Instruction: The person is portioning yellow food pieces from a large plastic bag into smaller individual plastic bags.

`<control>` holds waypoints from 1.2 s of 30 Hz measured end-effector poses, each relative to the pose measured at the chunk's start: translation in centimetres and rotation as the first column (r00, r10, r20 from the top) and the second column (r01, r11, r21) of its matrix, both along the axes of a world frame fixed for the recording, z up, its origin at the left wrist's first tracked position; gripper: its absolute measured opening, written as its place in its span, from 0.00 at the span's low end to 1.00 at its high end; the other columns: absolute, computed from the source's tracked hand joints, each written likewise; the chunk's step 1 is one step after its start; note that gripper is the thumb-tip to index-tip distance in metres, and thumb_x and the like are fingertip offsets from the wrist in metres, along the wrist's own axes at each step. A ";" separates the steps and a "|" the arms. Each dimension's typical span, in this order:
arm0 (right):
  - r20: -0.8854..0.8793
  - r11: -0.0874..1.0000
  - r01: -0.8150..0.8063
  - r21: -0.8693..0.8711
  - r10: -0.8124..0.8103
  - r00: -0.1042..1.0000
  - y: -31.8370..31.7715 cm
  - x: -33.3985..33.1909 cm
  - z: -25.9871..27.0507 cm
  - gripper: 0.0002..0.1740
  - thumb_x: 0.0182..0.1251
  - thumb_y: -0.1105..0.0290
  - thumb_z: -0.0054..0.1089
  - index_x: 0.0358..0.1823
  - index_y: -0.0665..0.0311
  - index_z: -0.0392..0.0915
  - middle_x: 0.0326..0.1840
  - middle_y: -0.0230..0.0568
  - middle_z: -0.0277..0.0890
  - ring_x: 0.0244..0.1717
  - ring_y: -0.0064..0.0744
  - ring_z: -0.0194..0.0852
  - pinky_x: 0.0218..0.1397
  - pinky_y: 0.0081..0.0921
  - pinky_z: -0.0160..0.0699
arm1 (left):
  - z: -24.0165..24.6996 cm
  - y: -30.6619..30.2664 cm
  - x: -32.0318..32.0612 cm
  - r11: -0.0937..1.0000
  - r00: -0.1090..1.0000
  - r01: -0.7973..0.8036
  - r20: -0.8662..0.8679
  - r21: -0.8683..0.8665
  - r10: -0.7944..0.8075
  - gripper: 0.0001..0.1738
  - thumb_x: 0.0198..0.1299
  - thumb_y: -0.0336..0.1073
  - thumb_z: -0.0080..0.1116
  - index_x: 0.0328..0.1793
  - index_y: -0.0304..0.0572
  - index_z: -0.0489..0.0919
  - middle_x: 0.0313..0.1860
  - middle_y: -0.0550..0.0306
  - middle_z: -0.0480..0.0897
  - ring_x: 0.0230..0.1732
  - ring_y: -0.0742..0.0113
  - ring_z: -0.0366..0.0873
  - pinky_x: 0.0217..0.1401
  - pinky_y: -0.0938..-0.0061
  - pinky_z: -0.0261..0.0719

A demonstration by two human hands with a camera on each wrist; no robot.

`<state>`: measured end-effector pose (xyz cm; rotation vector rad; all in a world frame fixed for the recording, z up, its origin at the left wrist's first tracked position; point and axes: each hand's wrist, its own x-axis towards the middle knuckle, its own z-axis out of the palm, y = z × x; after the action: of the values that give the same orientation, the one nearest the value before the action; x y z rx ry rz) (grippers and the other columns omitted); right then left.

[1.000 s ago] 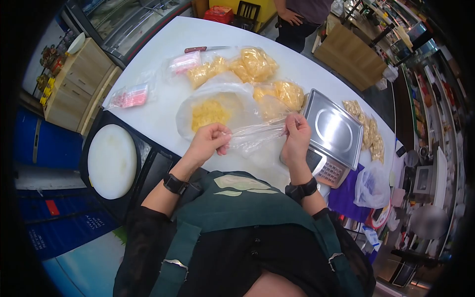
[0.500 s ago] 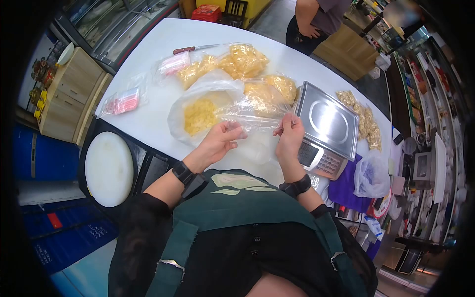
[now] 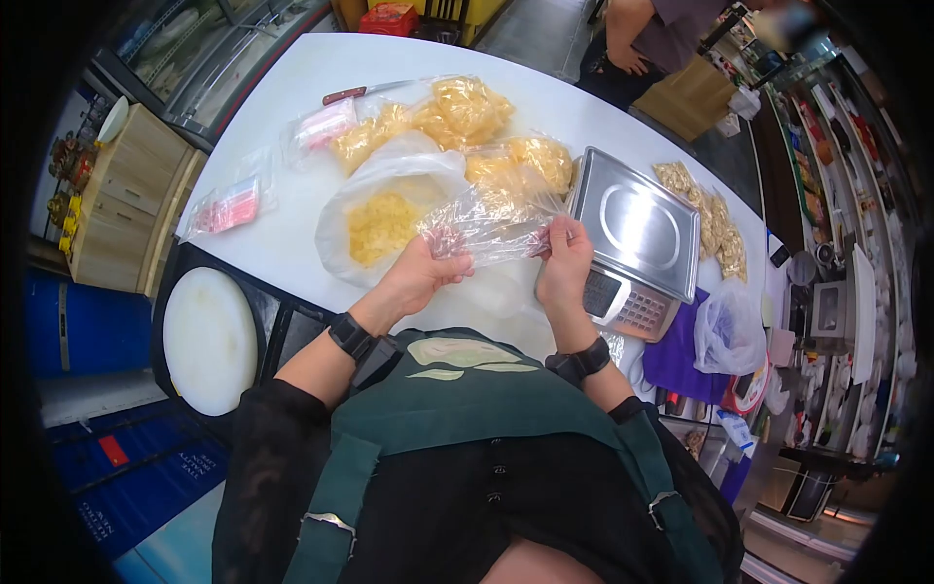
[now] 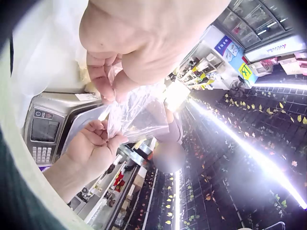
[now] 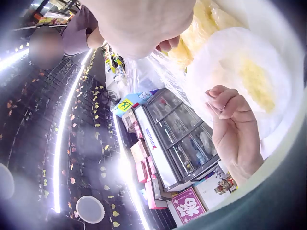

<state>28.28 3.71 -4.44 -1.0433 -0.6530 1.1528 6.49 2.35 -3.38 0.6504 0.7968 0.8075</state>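
Stretched between both hands is a clear plastic bag (image 3: 491,226), crinkled and see-through. My left hand (image 3: 416,276) pinches its left side, thumb against fingers; in the left wrist view this hand fills the top. My right hand (image 3: 566,269) pinches the other side, and in the left wrist view the right hand (image 4: 91,147) has thumb and fingers together on the film. Just beyond the left hand lies a large white plastic bag (image 3: 341,209), its mouth wide, with yellow pieces (image 3: 382,226) inside. Beyond the clear bag sit filled bags of yellow pieces (image 3: 537,161).
A digital scale (image 3: 634,209) stands beside my right hand. More filled bags (image 3: 462,109), a knife (image 3: 345,95) and packs of pink-edged bags (image 3: 229,206) lie farther back. Bags of light brown pieces (image 3: 715,219) are right of the scale. A round white board (image 3: 209,341) sits left. Another person (image 3: 632,49) stands beyond the table.
The clear bag goes from pulled narrow and taut to spread wider between the hands. Both hands stay on it. The view has shifted, and the scene slides left.
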 end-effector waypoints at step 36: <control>0.517 0.986 0.085 -0.143 0.001 0.856 3.5 10.3 -3.0 0.10 0.71 0.65 0.61 0.35 0.65 0.75 0.21 0.32 0.75 0.18 0.20 0.71 0.18 0.20 0.67 | -0.8 -2.0 -4.4 0.944 0.892 0.323 -0.357 0.068 -0.279 0.25 0.58 0.27 0.66 0.62 0.39 0.73 0.39 0.58 0.83 0.42 0.72 0.80 0.48 0.77 0.78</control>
<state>38.56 7.24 -7.44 -1.5244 -0.9630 0.8935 2.12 0.37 -4.19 1.0205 0.9351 0.4643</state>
